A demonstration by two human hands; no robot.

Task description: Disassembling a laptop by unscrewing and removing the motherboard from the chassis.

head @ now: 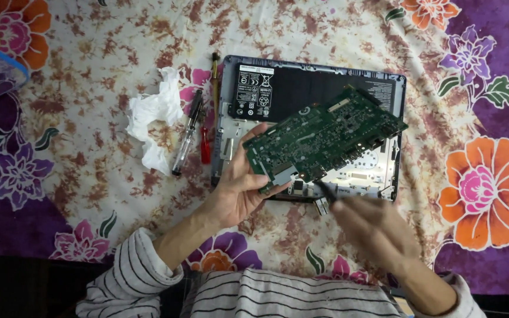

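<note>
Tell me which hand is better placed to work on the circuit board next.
Probably the right hand: it is blurred, but it holds a thin dark tool beside the circuit board. The left hand is gripping the board above the open laptop.

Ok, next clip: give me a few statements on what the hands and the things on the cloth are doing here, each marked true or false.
1. The left hand holds the green circuit board above the opened laptop. True.
2. The right hand rests flat on the cloth, away from the board. False: it is raised and blurred, with a thin dark tool pointed at the board's lower edge.
3. A crumpled white tissue lies left of the laptop. True.
4. The screwdrivers lie on top of the laptop's battery. False: they lie on the flowered cloth, between the tissue and the laptop.
</note>
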